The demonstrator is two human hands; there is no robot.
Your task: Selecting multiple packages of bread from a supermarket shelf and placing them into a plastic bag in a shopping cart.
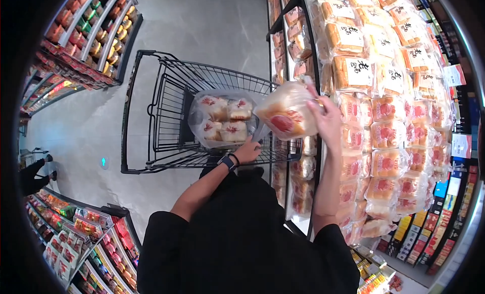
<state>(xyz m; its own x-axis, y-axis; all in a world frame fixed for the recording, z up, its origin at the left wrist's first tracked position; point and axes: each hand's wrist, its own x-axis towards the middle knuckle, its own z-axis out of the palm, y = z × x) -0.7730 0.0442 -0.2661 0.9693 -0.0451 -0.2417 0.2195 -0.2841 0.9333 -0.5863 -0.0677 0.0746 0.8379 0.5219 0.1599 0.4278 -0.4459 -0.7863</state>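
My right hand (326, 115) grips the gathered top of a clear bag of bread (286, 117) with a red round print, held up between the cart and the shelf. Below it, my left hand (250, 150) is closed on the edge of a clear plastic bag (201, 131), at the near side of a black wire shopping cart (212, 68). That larger bag lies inside the cart and holds several packed loaves (233, 131) with red prints. A watch and a dark band are on my left wrist.
Stacked packaged bread (386, 133) fills the display to the right, with a black-framed rack (316, 40) along its edge. Snack shelves (91, 32) stand at upper left, more shelves (110, 252) at lower left. Another person's legs (34, 176) show at far left.
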